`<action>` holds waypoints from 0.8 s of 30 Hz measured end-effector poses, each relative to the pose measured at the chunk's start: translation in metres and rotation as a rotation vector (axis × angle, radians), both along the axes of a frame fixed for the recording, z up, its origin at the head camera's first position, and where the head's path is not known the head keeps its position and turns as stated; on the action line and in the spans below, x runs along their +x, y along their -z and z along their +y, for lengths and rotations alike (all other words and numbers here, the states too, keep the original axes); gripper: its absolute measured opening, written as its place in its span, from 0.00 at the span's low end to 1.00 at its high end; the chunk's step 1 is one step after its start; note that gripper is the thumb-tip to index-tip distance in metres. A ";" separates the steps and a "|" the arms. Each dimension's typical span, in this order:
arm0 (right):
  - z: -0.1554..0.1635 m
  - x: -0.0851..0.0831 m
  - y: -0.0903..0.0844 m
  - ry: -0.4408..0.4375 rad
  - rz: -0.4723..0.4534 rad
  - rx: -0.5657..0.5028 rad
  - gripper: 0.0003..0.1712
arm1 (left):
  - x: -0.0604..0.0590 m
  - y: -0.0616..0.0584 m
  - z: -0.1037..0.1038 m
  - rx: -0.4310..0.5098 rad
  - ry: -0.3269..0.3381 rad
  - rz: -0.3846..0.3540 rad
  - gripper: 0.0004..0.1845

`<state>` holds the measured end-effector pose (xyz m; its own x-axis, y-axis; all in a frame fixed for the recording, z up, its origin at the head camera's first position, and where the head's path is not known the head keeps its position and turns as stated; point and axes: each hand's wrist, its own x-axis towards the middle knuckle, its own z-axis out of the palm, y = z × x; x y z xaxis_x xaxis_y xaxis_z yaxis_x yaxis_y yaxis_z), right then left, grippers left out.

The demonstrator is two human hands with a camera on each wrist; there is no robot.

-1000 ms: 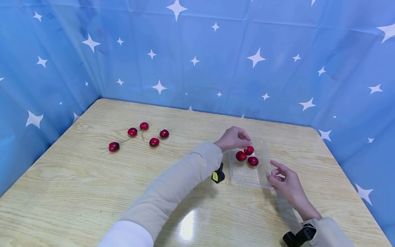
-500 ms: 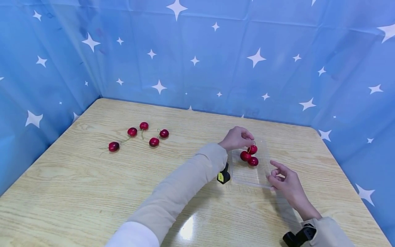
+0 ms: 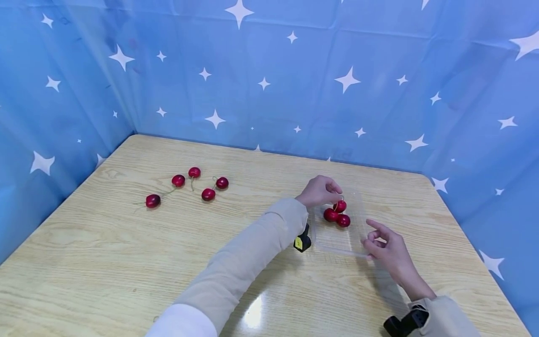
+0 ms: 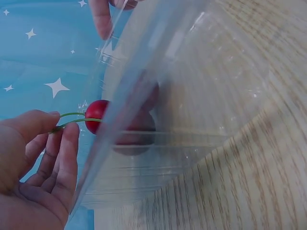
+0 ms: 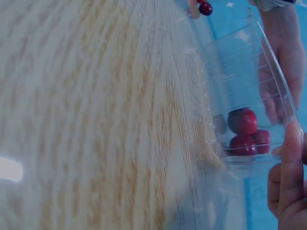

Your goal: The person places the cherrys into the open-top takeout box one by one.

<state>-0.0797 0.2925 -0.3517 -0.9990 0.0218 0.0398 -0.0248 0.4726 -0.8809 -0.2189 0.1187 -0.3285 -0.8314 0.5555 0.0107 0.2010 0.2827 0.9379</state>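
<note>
My left hand [image 3: 338,193] pinches the green stem of a red cherry [image 3: 339,206] and holds it just over a clear plastic tray [image 3: 337,241]. Two more cherries [image 3: 330,215] lie together in the tray under it. The left wrist view shows thumb and forefinger of the left hand [image 4: 60,125] on the stem, the cherry [image 4: 95,115] hanging at the tray's rim [image 4: 103,158]. My right hand [image 3: 370,236] grips the tray's near right corner. In the right wrist view, one of its fingers [image 5: 290,163] lies on the tray [image 5: 249,67], the cherries [image 5: 244,120] inside.
Several loose cherries [image 3: 185,185] with stems lie on the wooden table [image 3: 126,262] at the far left. Blue star-patterned cloth [image 3: 269,79] walls the table on three sides. Black wrist cameras sit under my left sleeve [image 3: 302,241] and at my right cuff [image 3: 404,323].
The left hand with its cherry shifted slightly right, then back and a touch lower toward the two cherries in the tray. The right hand stays at the tray's corner.
</note>
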 end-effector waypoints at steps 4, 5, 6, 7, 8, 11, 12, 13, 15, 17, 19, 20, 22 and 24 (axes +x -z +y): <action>0.000 0.000 -0.001 0.013 -0.012 0.010 0.30 | -0.001 0.000 -0.001 0.003 -0.011 -0.018 0.05; 0.000 0.000 -0.001 0.014 -0.015 0.013 0.30 | -0.001 0.000 -0.001 0.002 -0.014 -0.017 0.05; 0.000 -0.001 -0.001 0.014 -0.019 0.013 0.30 | 0.000 0.000 -0.002 0.001 -0.016 -0.019 0.05; 0.000 -0.001 -0.001 0.015 -0.023 0.015 0.30 | 0.000 -0.001 -0.002 -0.002 -0.017 -0.016 0.05; 0.000 -0.001 -0.001 0.015 -0.026 0.020 0.31 | 0.000 -0.001 -0.002 -0.007 -0.017 -0.015 0.05; 0.000 -0.001 -0.001 0.013 -0.030 0.029 0.31 | -0.001 0.000 -0.002 -0.017 -0.018 -0.008 0.05; 0.000 -0.001 -0.001 0.012 -0.030 0.030 0.31 | -0.001 0.000 -0.002 -0.022 -0.020 -0.007 0.05; 0.001 -0.001 -0.001 0.011 -0.029 0.030 0.31 | -0.002 0.000 -0.002 -0.025 -0.022 -0.003 0.05; 0.001 0.000 -0.001 0.008 -0.022 0.025 0.30 | -0.003 0.001 -0.002 -0.033 -0.025 0.012 0.05; 0.001 0.000 0.000 0.005 -0.015 0.023 0.30 | -0.003 0.002 -0.001 -0.036 -0.026 0.021 0.05; 0.000 0.000 0.000 0.005 -0.009 0.023 0.30 | -0.004 0.002 -0.002 -0.034 -0.023 0.029 0.05; 0.000 0.000 0.000 0.004 -0.006 0.023 0.30 | -0.003 0.002 -0.002 -0.033 -0.022 0.031 0.05; 0.000 0.001 0.000 0.005 -0.002 0.021 0.29 | -0.003 0.001 -0.002 -0.025 -0.020 0.030 0.05; 0.000 0.001 0.000 0.005 0.001 0.015 0.29 | -0.003 0.001 -0.002 -0.021 -0.017 0.037 0.05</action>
